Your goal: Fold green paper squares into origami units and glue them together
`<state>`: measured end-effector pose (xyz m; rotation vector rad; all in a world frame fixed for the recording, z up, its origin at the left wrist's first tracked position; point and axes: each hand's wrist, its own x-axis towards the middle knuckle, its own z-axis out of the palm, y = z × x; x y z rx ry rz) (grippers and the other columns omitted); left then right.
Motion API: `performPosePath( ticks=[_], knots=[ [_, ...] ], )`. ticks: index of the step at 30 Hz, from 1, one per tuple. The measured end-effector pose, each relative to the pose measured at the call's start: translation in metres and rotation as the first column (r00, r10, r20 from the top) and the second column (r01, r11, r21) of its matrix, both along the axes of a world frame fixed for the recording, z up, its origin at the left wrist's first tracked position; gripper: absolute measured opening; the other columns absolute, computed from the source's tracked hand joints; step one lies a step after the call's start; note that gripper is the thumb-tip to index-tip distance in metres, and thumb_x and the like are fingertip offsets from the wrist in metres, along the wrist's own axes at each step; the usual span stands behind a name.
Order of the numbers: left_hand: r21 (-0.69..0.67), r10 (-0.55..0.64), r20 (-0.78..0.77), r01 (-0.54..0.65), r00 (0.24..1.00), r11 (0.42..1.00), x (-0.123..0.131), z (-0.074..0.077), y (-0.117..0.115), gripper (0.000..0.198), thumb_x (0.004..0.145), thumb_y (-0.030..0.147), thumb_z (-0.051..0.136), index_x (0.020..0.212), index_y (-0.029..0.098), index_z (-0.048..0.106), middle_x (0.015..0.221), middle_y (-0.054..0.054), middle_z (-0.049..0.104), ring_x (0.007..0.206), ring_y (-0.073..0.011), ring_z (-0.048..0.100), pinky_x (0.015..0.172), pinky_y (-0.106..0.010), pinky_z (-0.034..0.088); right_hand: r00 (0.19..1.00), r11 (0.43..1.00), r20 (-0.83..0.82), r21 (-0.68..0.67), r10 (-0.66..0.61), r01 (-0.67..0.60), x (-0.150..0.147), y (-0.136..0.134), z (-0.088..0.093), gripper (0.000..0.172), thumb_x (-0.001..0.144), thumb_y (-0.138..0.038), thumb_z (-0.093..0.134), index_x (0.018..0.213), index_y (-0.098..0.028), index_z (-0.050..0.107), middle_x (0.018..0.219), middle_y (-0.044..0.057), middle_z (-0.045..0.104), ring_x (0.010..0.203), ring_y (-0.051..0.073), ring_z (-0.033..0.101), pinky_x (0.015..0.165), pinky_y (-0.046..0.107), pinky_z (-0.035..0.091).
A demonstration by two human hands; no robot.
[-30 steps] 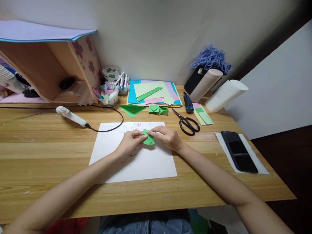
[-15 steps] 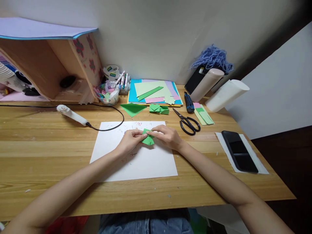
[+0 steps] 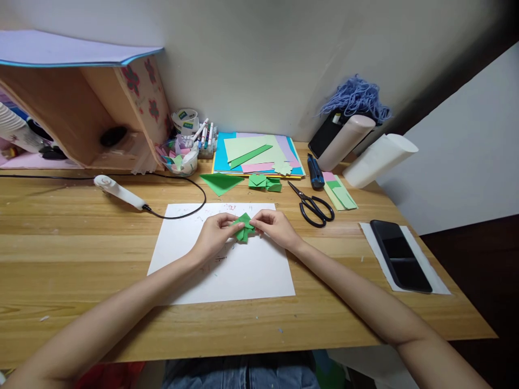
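Between my hands is a small piece of folded green paper (image 3: 245, 231), with several creased flaps showing. My left hand (image 3: 219, 232) grips its left side, thumb on top and fingers beneath. On the right side, my right hand (image 3: 274, 227) pinches an edge of it between thumb and fingertips. Both hands are just over a white sheet of paper (image 3: 259, 275) dotted with small coloured marks. Behind the sheet lie a green paper triangle (image 3: 221, 183) and several small folded green paper pieces (image 3: 264, 182).
Black-handled scissors (image 3: 312, 204) and a blue utility knife (image 3: 315, 172) lie to the right, near a phone (image 3: 399, 256). Stacked coloured paper (image 3: 227, 151) is at the back. A white corded tool (image 3: 119, 193) rests at left beside a cardboard box (image 3: 146, 102).
The green paper has turned and shows more of its flaps. My right fingers have drawn back from across its top to pinch its right edge.
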<state>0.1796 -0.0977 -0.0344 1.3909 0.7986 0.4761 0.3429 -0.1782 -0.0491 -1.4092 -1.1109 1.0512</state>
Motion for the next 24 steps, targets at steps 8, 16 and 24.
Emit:
performPosePath(
  ticks=[8,16,24],
  knots=[
    [-0.116,0.013,-0.024,-0.016,1.0,0.993,-0.001,0.002,-0.002,0.034,0.063,0.041,0.071,0.078,0.01,0.067,0.076,-0.009,0.068,0.068,-0.0185,0.063,0.066,-0.03,0.049,0.992,0.999,-0.118,-0.017,-0.036,0.034,0.0,0.001,0.005,0.024,0.067,-0.036,0.069,0.071,-0.014,0.062,0.067,0.0,0.059,0.061,0.01,0.055,0.058,0.023,0.045],
    [-0.05,-0.081,-0.096,0.077,0.992,0.996,-0.002,0.002,-0.001,0.036,0.063,0.041,0.07,0.078,0.008,0.07,0.071,-0.01,0.068,0.062,-0.0163,0.06,0.06,-0.027,0.046,0.986,0.989,-0.143,-0.104,0.088,-0.103,0.009,0.002,0.003,0.024,0.065,-0.034,0.071,0.069,-0.013,0.062,0.065,0.001,0.062,0.06,0.01,0.056,0.059,0.022,0.044],
    [-0.025,-0.095,-0.116,0.093,0.989,0.995,-0.001,0.004,0.001,0.036,0.063,0.04,0.07,0.076,0.007,0.07,0.071,-0.01,0.068,0.06,-0.0144,0.058,0.056,-0.025,0.043,0.993,0.992,-0.106,-0.114,0.044,-0.056,0.005,0.003,0.007,0.028,0.06,-0.036,0.074,0.063,-0.012,0.061,0.059,0.0,0.06,0.053,0.009,0.054,0.053,0.022,0.041]
  ],
)
